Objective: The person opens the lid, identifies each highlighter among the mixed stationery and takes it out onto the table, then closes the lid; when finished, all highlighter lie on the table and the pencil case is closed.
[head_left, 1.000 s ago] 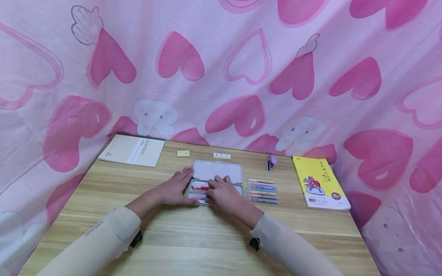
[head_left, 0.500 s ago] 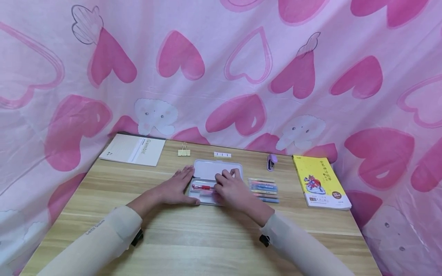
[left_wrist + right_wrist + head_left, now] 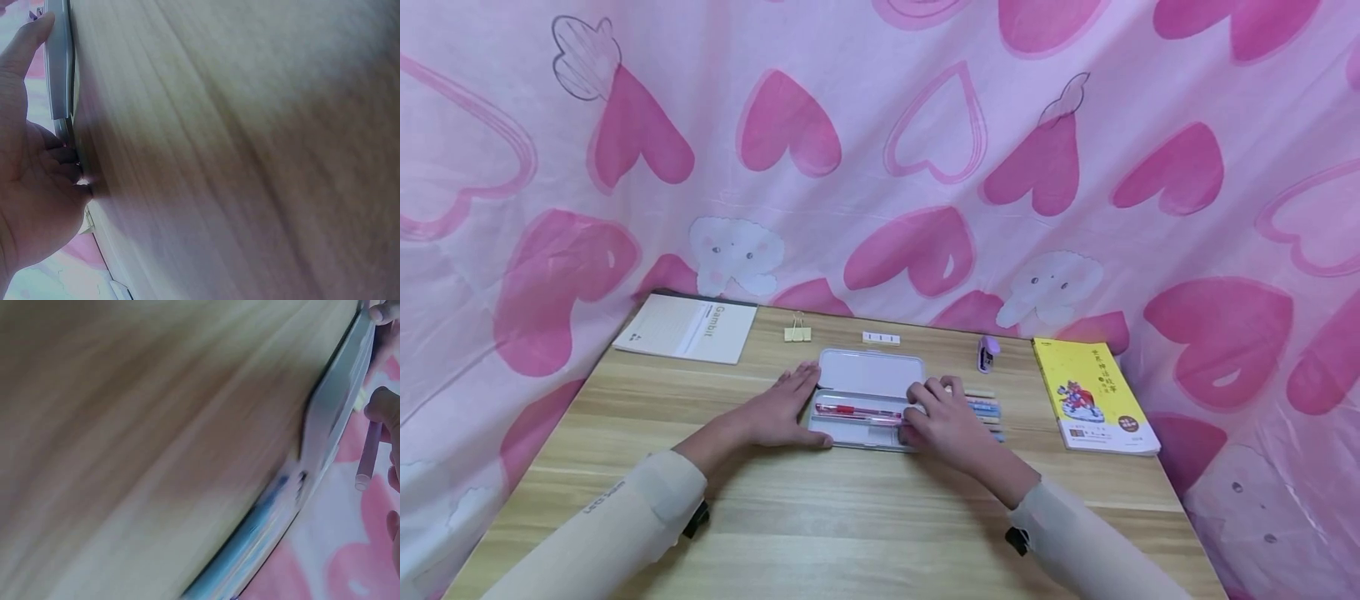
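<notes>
An open grey metal pencil case [image 3: 842, 433] lies mid-table with its lid [image 3: 872, 373] folded back. In it rests a red pen [image 3: 857, 410]. My left hand [image 3: 775, 408] spans the case's left end, thumb at the front edge and the other fingers along the side. Over the case's right end, my right hand [image 3: 951, 425] pinches a slim pinkish pen. In the right wrist view one capped end of this pinkish pen [image 3: 369, 456] sticks out past the thumb. Several coloured felt-tip pens [image 3: 987, 408] lie to the right, partly hidden by the right hand.
At the back stand a binder clip [image 3: 797, 334], a small white block [image 3: 881, 338] and a purple stapler [image 3: 987, 354]. A notebook [image 3: 688, 327] lies back left, a yellow book [image 3: 1093, 396] on the right. A heart-patterned curtain [image 3: 880, 167] closes off the far side.
My right hand has moved rightward from the middle of the case to its right end, drawing the pinkish pen along. More of the red pen shows. My left hand has stayed put.
</notes>
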The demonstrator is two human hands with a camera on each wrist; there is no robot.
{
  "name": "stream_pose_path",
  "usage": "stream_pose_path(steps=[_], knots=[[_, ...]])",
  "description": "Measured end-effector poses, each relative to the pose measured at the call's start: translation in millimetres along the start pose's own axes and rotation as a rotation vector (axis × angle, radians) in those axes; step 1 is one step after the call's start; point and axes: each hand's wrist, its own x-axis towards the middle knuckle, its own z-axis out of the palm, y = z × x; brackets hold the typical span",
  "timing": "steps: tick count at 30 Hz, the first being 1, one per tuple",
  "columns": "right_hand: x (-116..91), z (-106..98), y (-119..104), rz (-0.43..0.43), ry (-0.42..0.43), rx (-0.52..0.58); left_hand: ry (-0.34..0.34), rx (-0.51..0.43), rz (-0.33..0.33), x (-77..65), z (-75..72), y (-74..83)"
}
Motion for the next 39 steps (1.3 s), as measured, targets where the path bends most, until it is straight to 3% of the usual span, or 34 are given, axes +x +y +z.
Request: stream_pose_path(steps=[8, 18, 25, 39], knots=[[-51, 8, 22, 0.04, 0.099, 0.011, -0.003, -0.006, 0.006, -0.4, 1.3, 0.5], [-103, 9, 38, 0.113, 0.069, 0.019, -0.008, 0.005, 0.002, 0.3, 1.3, 0.9], [-112, 8, 39, 0.091, 0.034, -0.043, -0.007, 0.013, -0.015, -0.5, 0.0, -0.4], [-111, 12, 37, 0.131, 0.02, -0.074, -0.018, 0.004, -0.021, -0.6, -1.2, 3.3]])
